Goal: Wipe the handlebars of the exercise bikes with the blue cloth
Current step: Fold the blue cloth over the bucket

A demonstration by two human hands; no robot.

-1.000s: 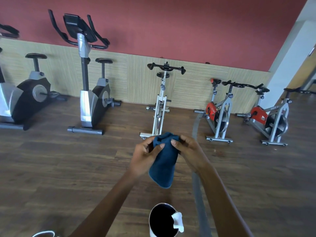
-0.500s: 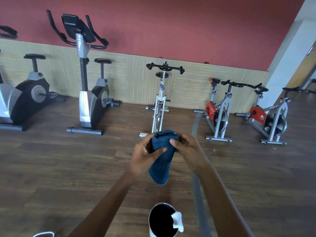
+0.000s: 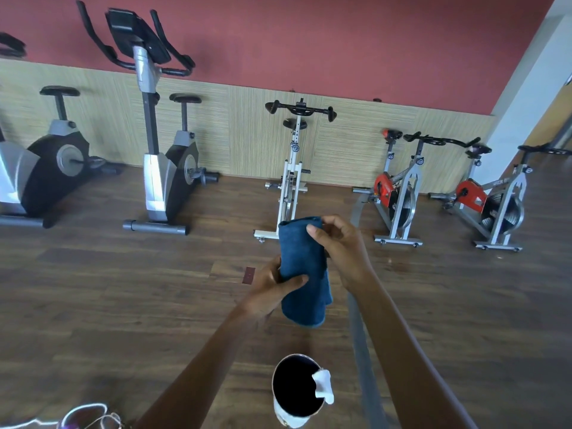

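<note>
**Blue cloth held in both hands, bikes along the far wall**

Stood on the wooden floor (image 3: 123, 305), facing a row of exercise bikes against the far wall; blue cloth (image 3: 301, 274) held up in mid-air in the near centre, folded into a long hanging bundle, well apart from every handlebar; gripped low on its left side by the left hand (image 3: 272, 289), thumb laid across the front and fingers wrapped behind; pinched at the top right corner by the right hand (image 3: 340, 252), fingers (image 3: 314, 230) curled closed on the upper edge.

Directly beyond the cloth, white spin bike (image 3: 291, 181) seen head-on, black handlebars (image 3: 300, 109) spread wide at its top; to the left, tall upright bike (image 3: 161, 168) with a dark console and curved black handlebars (image 3: 173, 68); farther left, a second grey-and-black bike (image 3: 46, 168), partly cut by the frame edge; to the right, two silver spin bikes with red guards (image 3: 399, 190) (image 3: 492, 205), angled, handlebars black.

Near the bottom edge, round dark-mouthed container (image 3: 297, 388) with a scrap of white material (image 3: 323, 385) at its rim; contents too dark to tell; grey strip (image 3: 362, 351) running along the floor under the right forearm.
</note>
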